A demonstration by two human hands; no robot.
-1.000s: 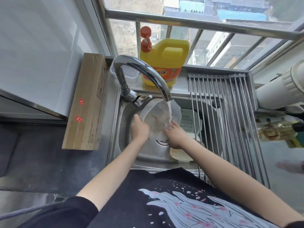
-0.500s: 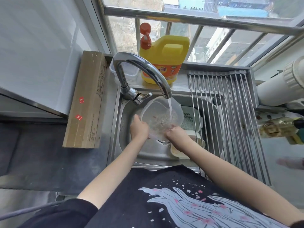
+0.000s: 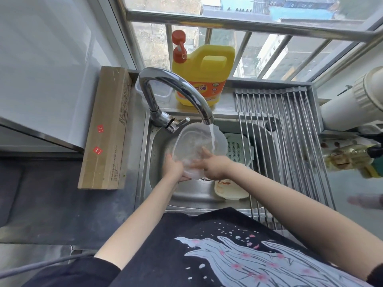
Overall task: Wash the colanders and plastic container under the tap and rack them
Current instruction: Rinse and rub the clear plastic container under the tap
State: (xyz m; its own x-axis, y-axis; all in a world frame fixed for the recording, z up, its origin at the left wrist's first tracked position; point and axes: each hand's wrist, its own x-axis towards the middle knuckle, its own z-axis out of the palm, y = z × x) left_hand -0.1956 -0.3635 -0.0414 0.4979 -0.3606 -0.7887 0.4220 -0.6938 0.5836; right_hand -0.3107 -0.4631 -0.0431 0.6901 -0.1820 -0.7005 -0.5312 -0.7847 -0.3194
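A clear plastic container is tilted under the running tap in the steel sink. My left hand grips its near left rim. My right hand reaches inside it, fingers on its inner wall where the water falls. A pale green colander lies in the sink behind my right hand, partly under the rack. A cream tray-like dish with reddish residue sits below my right wrist.
A roll-up steel rack covers the sink's right side. A yellow detergent jug and a clear lidded box stand on the sill behind the tap. A long cardboard box lies left of the sink. A white cylinder is at right.
The container has tilted more upright under the stream. My right hand has moved from its near rim to inside it. My left hand keeps its hold.
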